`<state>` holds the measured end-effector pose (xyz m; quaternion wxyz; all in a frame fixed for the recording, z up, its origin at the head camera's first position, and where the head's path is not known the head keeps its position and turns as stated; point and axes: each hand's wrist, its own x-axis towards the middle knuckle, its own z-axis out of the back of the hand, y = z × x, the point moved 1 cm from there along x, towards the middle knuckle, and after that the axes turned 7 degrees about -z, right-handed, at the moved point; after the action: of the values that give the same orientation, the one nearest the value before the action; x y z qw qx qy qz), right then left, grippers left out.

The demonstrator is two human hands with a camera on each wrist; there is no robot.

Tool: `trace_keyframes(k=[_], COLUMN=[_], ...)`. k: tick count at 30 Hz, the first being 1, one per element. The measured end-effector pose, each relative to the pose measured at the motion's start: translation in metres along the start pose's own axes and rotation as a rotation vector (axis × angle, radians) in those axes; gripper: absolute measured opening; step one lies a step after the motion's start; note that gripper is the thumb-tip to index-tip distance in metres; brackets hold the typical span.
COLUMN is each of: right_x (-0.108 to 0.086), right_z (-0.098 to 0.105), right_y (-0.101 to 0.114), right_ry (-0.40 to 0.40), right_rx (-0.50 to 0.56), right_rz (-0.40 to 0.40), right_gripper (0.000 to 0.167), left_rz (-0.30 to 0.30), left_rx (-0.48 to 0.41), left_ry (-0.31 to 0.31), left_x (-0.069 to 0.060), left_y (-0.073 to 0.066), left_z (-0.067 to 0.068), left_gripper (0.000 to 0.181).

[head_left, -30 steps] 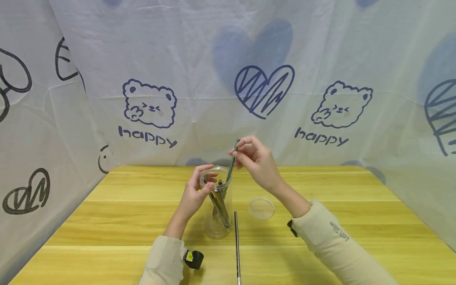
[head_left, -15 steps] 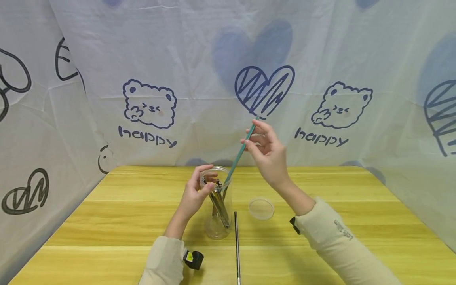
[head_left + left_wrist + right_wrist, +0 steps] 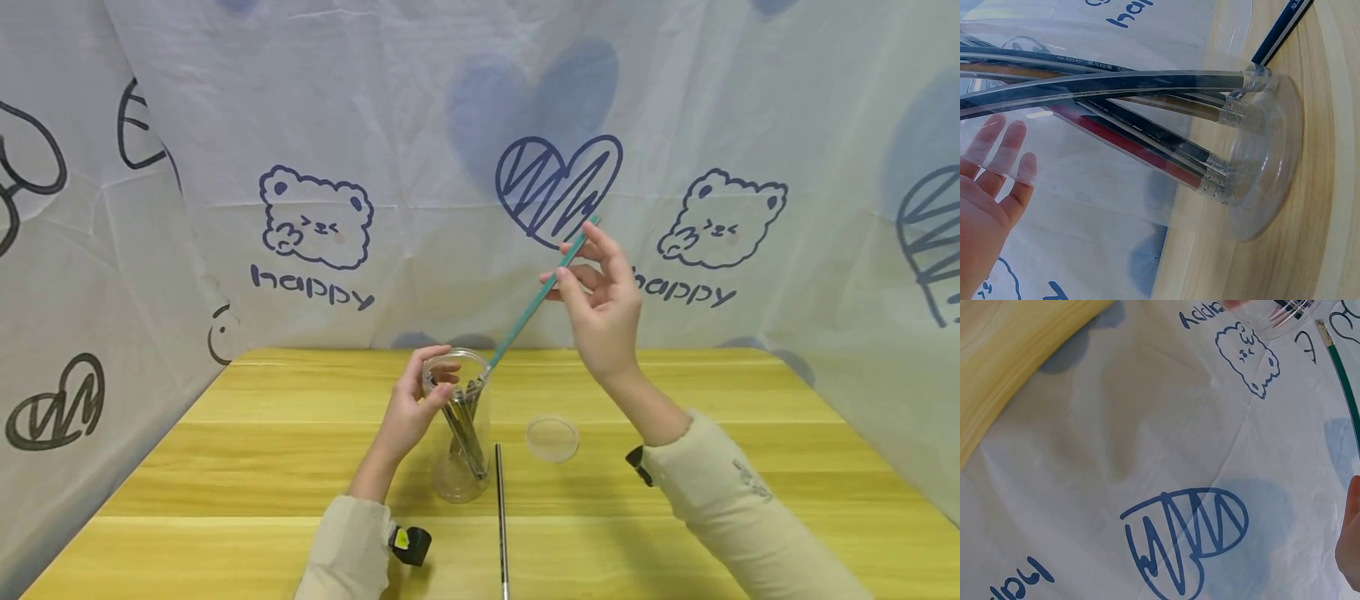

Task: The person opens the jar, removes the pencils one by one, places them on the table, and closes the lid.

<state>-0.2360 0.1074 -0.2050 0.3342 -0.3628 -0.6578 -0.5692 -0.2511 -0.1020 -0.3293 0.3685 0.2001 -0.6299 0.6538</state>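
Note:
A clear plastic jar [image 3: 461,483] stands upright on the table, with several pencils [image 3: 1147,140] leaning inside it. My left hand [image 3: 408,408] grips the jar near its rim, thumb in front and fingers round the far side; in the left wrist view the fingers of the left hand [image 3: 991,194] show beside the clear wall. Above and right of the jar, my right hand [image 3: 603,308] pinches a green pencil [image 3: 528,312] near its upper end. The pencil slants, its lower end at the jar's rim; the right wrist view shows an eraser end on the green pencil [image 3: 1341,375].
A dark pencil [image 3: 501,517] lies on the table [image 3: 240,467] just right of the jar. Behind it to the right is a round clear lid [image 3: 551,439]. A patterned white cloth [image 3: 420,167] hangs behind the table and at its sides.
My right hand has moved up and to the right, drawing the green pencil out of the jar to its rim. The left hand and the jar have stayed in place.

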Motion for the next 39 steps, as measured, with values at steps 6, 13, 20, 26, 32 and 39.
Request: trace_keyframes(k=[6,13,20,26,32,39], right_x=[-0.003,-0.017,-0.037,-0.055,-0.072,-0.09], right_z=[0.006,0.013,0.022,0.026,0.027,0.026], right_y=[0.0,-0.007,-0.021,-0.033,-0.045,-0.059], right_ry=[0.034,0.048,0.092,0.151,0.2,0.222], right_rx=[0.001,-0.095,-0.149,-0.143,-0.129,-0.133], right_rz=[-0.04,-0.235,-0.456,-0.628,-0.823,-0.956], right_gripper=[0.044,0.046,0.049,0.05,0.054,0.055], left_rz=[-0.014,-0.022,-0.014,-0.013,-0.018,-0.014], left_rx=[0.007,0.002,-0.018,-0.03,-0.036,-0.032], left_ry=[-0.003,-0.006,0.003,0.006,0.003,0.006], left_x=[0.001,0.0,0.0,-0.001,0.0,0.0], left_y=[0.001,0.001,0.001,0.0,0.002,0.002], left_z=[-0.001,0.0,0.0,0.0,0.0,0.001], left_gripper=[0.052,0.049,0.049,0.049,0.055,0.057])
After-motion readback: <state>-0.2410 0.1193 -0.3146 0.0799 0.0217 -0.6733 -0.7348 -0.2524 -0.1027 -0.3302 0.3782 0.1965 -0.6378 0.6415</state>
